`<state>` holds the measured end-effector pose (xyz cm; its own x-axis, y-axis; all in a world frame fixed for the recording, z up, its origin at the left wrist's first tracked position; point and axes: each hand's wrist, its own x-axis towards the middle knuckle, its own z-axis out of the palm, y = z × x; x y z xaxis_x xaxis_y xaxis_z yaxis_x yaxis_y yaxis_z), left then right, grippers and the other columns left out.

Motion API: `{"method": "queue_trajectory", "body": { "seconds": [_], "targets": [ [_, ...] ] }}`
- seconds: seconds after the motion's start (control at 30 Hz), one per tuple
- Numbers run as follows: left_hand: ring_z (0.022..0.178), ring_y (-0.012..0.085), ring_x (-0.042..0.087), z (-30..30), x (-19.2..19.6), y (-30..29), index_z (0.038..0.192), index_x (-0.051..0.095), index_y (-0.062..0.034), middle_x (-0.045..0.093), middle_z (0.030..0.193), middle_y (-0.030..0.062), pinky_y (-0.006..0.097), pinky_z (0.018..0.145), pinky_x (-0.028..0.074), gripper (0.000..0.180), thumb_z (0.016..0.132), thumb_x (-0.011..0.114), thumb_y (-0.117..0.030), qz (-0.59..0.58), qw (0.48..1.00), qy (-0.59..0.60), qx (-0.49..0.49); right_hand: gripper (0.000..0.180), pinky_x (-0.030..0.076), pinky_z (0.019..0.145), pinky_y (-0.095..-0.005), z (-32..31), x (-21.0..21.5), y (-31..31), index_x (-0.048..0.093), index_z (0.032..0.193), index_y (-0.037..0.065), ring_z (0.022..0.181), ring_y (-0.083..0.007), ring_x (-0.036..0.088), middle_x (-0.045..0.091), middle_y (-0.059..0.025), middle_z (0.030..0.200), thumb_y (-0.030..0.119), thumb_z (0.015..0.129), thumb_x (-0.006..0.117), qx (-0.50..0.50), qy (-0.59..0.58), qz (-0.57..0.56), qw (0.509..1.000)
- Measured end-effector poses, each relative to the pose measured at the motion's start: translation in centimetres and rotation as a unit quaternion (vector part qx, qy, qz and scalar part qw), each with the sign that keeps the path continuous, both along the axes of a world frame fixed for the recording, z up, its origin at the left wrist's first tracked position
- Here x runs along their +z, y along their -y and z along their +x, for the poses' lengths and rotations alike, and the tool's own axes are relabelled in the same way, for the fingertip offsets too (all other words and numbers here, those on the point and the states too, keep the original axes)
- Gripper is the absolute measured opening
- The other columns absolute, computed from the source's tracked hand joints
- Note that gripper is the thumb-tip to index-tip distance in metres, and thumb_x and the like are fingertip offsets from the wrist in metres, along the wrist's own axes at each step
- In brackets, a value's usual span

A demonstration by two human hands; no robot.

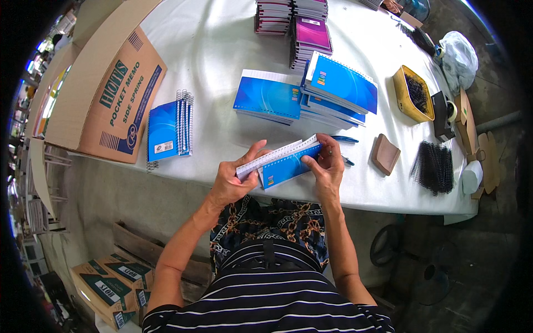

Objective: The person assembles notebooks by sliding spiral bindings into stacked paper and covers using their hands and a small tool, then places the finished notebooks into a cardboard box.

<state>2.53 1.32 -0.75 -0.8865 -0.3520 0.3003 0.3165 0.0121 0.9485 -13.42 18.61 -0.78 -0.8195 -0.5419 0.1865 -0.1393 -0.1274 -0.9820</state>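
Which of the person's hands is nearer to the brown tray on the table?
Right. The right hand grips the notebook just left of the brown tray; the left hand holds its far end.

Bright even daylight, fisheye-bent dark rim

left hand (230, 183) + right hand (327, 166) | holding blue notebook (283, 164) | over white table (211, 50)

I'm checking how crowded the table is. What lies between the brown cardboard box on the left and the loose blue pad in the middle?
In the head view, a spiral-bound blue notebook stack lies between the cardboard box and the blue pad; otherwise, white tablecloth.
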Motion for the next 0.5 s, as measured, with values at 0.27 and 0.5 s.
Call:
{"method": "queue_trajectory", "body": {
  "seconds": [0.27, 0.5],
  "targets": [
    [0.112, 0.0193, 0.062, -0.2, 0.2, 0.8, 0.141, 0.050, -0.0043, 0.064, 0.129, 0.0138, 0.031, 0.100, 0.048, 0.056, 0.085, 0.053, 0.007, -0.063, 0.996, -0.001, -0.065, 0.061, 0.047, 0.089, -0.0301, -1.0, 0.7, -0.6, 0.047, 0.123, 0.006, 0.101, -0.0145, 0.052, 0.051, -0.0051, 0.111, 0.006, 0.074, 0.083, 0.118, 0.088, -0.062, 0.987],
    [0.109, 0.0235, 0.067, -0.1, -0.1, 1.2, 0.141, 0.051, -0.0085, 0.065, 0.126, 0.0142, 0.031, 0.097, 0.051, 0.060, 0.083, 0.054, 0.006, -0.159, 0.985, 0.018, -0.063, 0.066, 0.047, 0.094, -0.0336, -0.5, 0.2, -0.3, 0.044, 0.126, 0.007, 0.112, -0.0197, 0.053, 0.053, -0.0097, 0.119, 0.006, 0.073, 0.083, 0.110, 0.038, -0.065, 0.991]
  ]
}}
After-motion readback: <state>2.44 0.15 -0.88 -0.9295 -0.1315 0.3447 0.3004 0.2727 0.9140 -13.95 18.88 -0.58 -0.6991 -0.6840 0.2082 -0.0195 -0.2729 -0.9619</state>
